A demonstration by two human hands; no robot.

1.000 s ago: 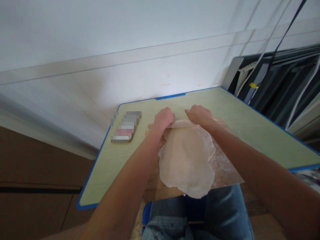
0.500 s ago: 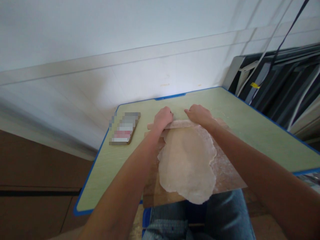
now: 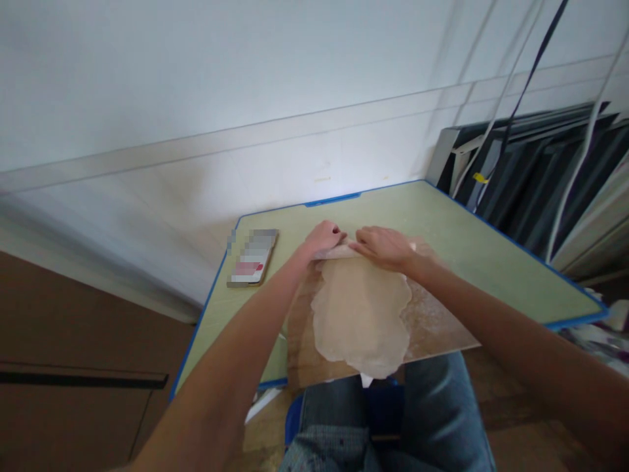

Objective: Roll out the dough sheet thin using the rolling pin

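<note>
A thin, uneven sheet of dough (image 3: 361,314) lies spread on a floured wooden board (image 3: 432,328); its near edge hangs slightly over the board's front. Across the far end of the dough runs a pale rolling pin (image 3: 335,252), mostly covered by my hands. I cannot tell how far the dough is wrapped round it. My left hand (image 3: 325,237) is closed on the left part of the pin, fingers curled. Close beside it, my right hand (image 3: 386,247) grips the pin further right with bent fingers.
A phone (image 3: 253,259) with a blurred screen lies on the left of the pale green table (image 3: 491,262), which has a blue edge. Behind it stands a white wall (image 3: 275,164). Dark folded panels (image 3: 531,157) and hanging cords are at the right. My jeans show below the board.
My hands have come closer together along the rolling pin, the right one moving inward and slightly nearer me. The camera view has shifted a little.
</note>
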